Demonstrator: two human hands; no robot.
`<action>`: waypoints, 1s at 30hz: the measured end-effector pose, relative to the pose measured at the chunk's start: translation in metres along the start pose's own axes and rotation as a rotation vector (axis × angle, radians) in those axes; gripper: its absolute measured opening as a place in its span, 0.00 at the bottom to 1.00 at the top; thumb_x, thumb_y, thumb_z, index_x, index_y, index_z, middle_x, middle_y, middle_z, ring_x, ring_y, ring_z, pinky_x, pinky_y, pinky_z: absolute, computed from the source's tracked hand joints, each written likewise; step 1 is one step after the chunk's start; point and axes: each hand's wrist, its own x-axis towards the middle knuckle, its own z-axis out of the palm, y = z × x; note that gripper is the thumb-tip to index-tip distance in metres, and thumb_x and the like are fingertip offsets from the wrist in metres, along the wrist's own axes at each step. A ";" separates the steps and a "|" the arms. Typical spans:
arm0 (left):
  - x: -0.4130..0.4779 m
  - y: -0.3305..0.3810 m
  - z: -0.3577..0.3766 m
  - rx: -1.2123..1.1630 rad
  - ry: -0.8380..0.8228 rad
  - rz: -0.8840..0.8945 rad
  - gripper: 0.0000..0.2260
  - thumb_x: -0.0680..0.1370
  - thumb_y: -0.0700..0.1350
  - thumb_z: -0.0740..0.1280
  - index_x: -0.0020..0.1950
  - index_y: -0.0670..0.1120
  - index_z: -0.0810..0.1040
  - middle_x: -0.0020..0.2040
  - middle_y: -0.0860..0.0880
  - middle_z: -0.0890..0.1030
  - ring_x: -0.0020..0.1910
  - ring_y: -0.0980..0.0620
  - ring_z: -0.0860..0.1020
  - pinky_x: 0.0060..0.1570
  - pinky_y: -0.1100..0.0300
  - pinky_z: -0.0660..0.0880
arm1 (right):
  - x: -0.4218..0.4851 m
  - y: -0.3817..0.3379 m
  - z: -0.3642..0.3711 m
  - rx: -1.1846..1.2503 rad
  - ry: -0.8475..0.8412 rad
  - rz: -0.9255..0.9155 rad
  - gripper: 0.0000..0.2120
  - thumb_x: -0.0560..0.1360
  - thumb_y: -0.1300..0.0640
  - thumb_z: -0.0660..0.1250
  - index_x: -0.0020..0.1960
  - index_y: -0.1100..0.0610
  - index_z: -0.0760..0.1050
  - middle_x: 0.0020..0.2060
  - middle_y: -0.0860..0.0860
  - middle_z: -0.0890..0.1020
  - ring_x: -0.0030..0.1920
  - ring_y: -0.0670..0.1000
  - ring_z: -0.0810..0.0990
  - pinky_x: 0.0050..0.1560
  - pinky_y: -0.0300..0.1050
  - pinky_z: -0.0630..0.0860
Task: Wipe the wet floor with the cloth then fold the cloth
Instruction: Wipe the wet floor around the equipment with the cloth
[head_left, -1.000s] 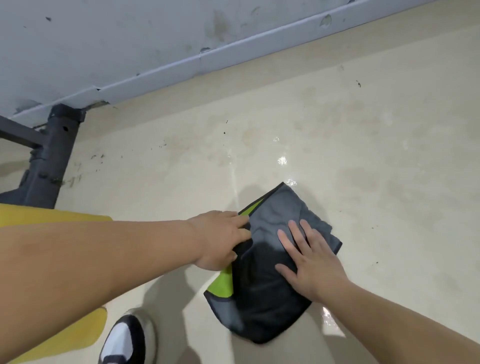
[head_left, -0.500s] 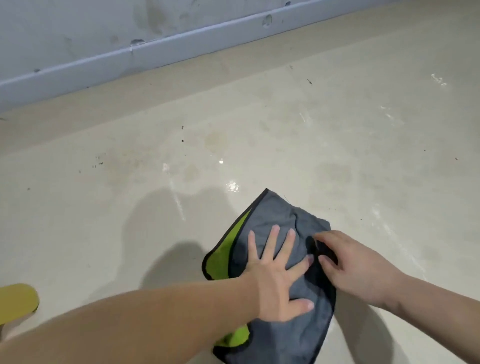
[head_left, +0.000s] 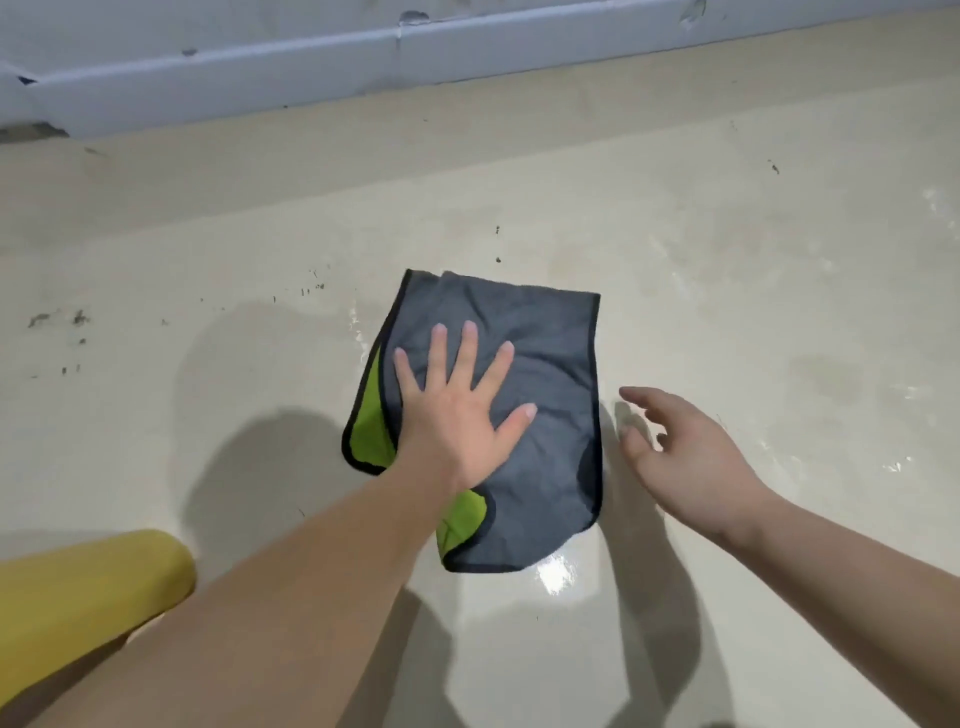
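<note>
Glossy beige floor (head_left: 727, 312) shows wet patches; left hand (head_left: 457, 415) presses flat, fingers spread, on the half-folded grey-and-green microfibre cloth (head_left: 545, 353); right hand (head_left: 685, 457) hovers released; folding seems unfinished.

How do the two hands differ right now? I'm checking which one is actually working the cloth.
The left hand lies flat on the cloth, fingers spread; the right hand is beside it, off the fabric, fingers loosely curled. Both are bare and grip nothing.
</note>
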 end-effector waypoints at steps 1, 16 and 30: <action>-0.009 0.006 0.003 0.004 0.002 -0.021 0.35 0.80 0.73 0.35 0.83 0.61 0.34 0.84 0.47 0.33 0.82 0.37 0.30 0.74 0.27 0.35 | -0.001 -0.006 0.007 0.019 -0.016 -0.012 0.23 0.81 0.54 0.62 0.75 0.48 0.68 0.72 0.44 0.71 0.71 0.47 0.71 0.70 0.41 0.66; -0.065 -0.043 0.019 -0.058 0.083 0.343 0.27 0.85 0.58 0.51 0.85 0.55 0.57 0.86 0.44 0.54 0.85 0.40 0.49 0.80 0.33 0.45 | -0.011 -0.024 0.117 -0.473 -0.170 -0.050 0.38 0.70 0.26 0.34 0.76 0.35 0.27 0.75 0.48 0.22 0.76 0.58 0.23 0.76 0.59 0.31; -0.020 0.014 -0.005 -0.142 -0.080 0.077 0.37 0.81 0.71 0.47 0.85 0.57 0.38 0.81 0.41 0.26 0.77 0.35 0.22 0.72 0.30 0.26 | 0.064 -0.072 0.023 0.053 0.068 0.007 0.27 0.76 0.64 0.60 0.72 0.48 0.71 0.66 0.47 0.77 0.66 0.53 0.77 0.69 0.49 0.71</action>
